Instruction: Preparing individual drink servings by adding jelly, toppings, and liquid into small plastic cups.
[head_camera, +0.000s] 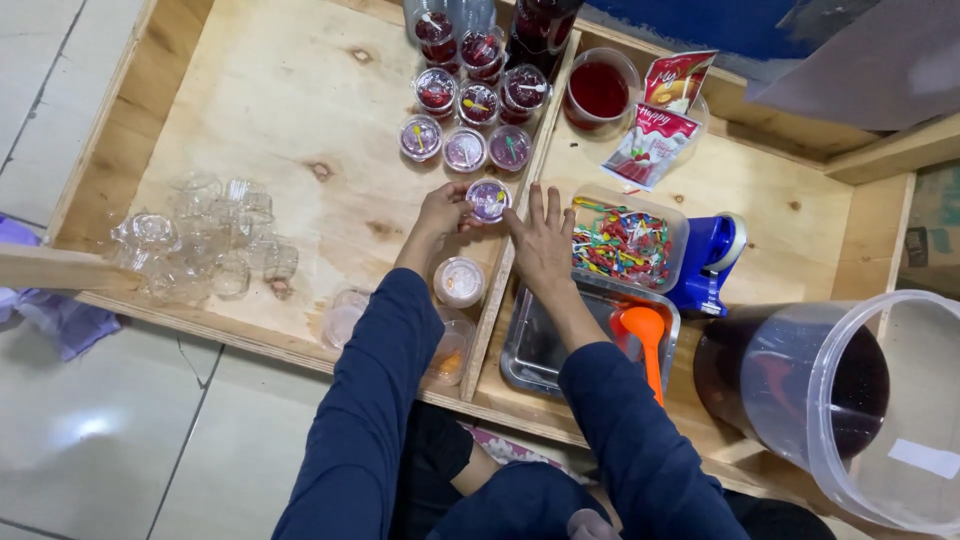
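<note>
My left hand (441, 210) holds a small lidded cup (488, 199) of purple jelly on the wooden tray floor (290, 120). My right hand (543, 238) rests flat and open beside that cup, over the wooden divider (500, 290). Behind the cup stand several filled, lidded cups (465, 120) in rows, purple ones nearest and red ones farther back. A pale lidded cup (460, 281) sits near my left forearm.
Several empty clear cups (200, 250) lie piled at the tray's left. On the right are a clear box of small coloured spoons (625, 243), a metal pan (535, 350) with an orange ladle (646, 335), a blue tape dispenser (708, 260), sachets (655, 140), a red-liquid jug (598, 92) and a large dark-liquid bucket (830, 400).
</note>
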